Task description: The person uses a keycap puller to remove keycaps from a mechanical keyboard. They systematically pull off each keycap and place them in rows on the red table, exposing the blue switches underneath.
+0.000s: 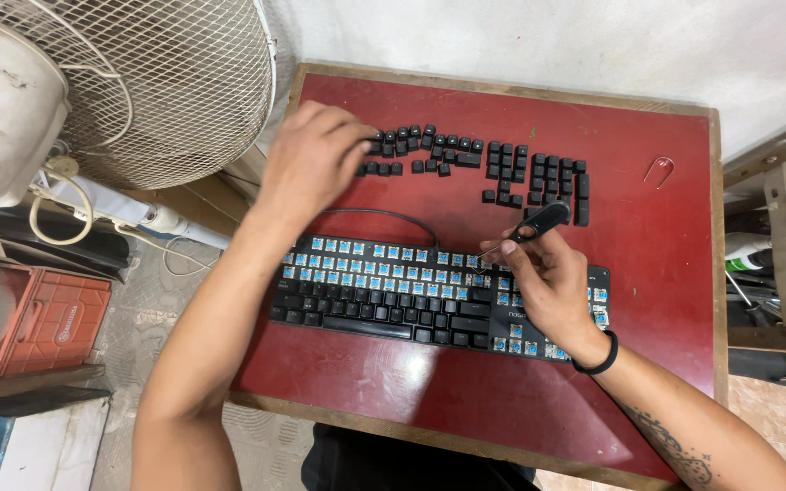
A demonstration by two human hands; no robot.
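Left hand: the left hand (pixel 316 159) is stretched to the far edge of the desk (pixel 675 227), fingertips pinched among the loose keycaps (pixel 479 168); whether a cap is actually held cannot be told, since the fingertips are blurred.
Right hand: the right hand (pixel 548 286) is closed round a black keycap puller (pixel 539 223), whose wire end is pointed down at the upper rows of the keyboard.
Keyboard: the black keyboard (pixel 411 295) is laid across the middle of the desk; its upper rows and right-hand block are stripped to blue switches (pixel 384 268), while the lower rows are seen capped.
Cable: a dark cable (pixel 384 215) is looped between the keyboard and the keycaps.
Far right corner: a bent wire clip (pixel 659 170) is lying alone.
Beside the desk: a mesh-guarded fan (pixel 138 82) is set off the left edge.
Risk, caps: the sorted rows could be scattered or knocked off the far edge by a sweep of the left wrist.
Risk, switches: a switch stem could probably be bent or pulled out if the puller's wires are hooked crookedly.
Risk, cable: the keyboard could be dragged if the loop is snagged.
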